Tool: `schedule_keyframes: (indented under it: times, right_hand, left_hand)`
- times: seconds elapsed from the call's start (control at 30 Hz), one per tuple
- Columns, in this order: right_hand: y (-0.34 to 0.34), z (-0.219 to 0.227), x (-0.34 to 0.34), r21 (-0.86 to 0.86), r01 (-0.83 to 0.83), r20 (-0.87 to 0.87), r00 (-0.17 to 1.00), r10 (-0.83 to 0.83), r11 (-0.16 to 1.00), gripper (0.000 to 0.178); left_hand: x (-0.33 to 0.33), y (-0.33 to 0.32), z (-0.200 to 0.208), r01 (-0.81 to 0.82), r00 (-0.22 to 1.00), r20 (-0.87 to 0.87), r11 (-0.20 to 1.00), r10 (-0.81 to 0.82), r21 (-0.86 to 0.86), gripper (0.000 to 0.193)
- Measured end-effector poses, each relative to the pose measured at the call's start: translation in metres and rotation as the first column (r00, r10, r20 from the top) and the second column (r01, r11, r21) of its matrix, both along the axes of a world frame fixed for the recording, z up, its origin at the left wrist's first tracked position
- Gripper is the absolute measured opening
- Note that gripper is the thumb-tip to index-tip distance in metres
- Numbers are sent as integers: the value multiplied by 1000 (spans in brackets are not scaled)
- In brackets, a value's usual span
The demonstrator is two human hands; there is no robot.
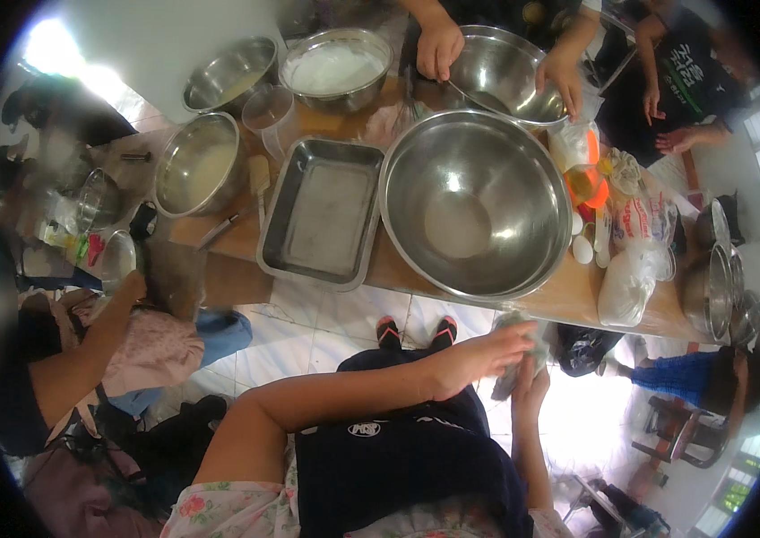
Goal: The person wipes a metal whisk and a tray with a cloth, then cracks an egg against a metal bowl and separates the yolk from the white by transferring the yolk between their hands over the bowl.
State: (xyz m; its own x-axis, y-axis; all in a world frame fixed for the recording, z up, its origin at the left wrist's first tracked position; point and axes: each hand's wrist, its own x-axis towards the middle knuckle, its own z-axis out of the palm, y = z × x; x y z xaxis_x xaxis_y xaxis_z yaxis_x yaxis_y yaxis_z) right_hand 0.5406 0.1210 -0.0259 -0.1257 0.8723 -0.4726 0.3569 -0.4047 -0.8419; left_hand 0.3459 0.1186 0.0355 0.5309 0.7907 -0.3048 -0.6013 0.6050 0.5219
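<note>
Before you spans a worktop [568, 291]. Its largest bowl [465, 220] sits at the front edge, probably for easy reach, with a metal tray [319, 215] just beside it. Your left hand [492, 351] lies against a grey-green cloth [540, 345]; whether its grip pinches, you cannot tell. Your right hand [532, 390] seems closed around the cloth, which is held off the worktop's edge, seemingly clear of the bowl. Small white eggs [582, 249] rest right of that bowl.

Fingers [511, 338] of both hands touch a grayish cloth [505, 386] near a large steel bowl [474, 204].
</note>
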Motion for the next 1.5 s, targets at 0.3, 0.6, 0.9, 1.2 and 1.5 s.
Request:
schedule_keyframes:
  times: [0.3, 0.6, 0.9, 1.2, 1.5]
  right_hand:
    - [-14, -29, -57, 350, -385, 20, 914, 404, 854, 44]
    - [3, 32, -64, -652, 26, -532, 697, -481, 758, 47]
    - [43, 45, 7, -533, -138, -762, 507, -402, 835, 52]
    - [12, 35, -44, -496, -229, -735, 624, -264, 838, 51]
    - [-42, 21, -123, -541, -144, -652, 695, -305, 828, 50]
  left_hand:
    - [8, -8, -31, 563, 585, -478, 96, 655, 821, 45]
    - [5, -20, -48, 648, 379, -499, 161, 779, 745, 47]
    - [-93, -110, -135, 39, -464, -658, 756, 592, 653, 62]
    - [-193, -84, -97, -971, 193, -477, 96, 857, -220, 66]
    - [-237, -69, -112, -904, 415, -516, 275, 750, -328, 41]
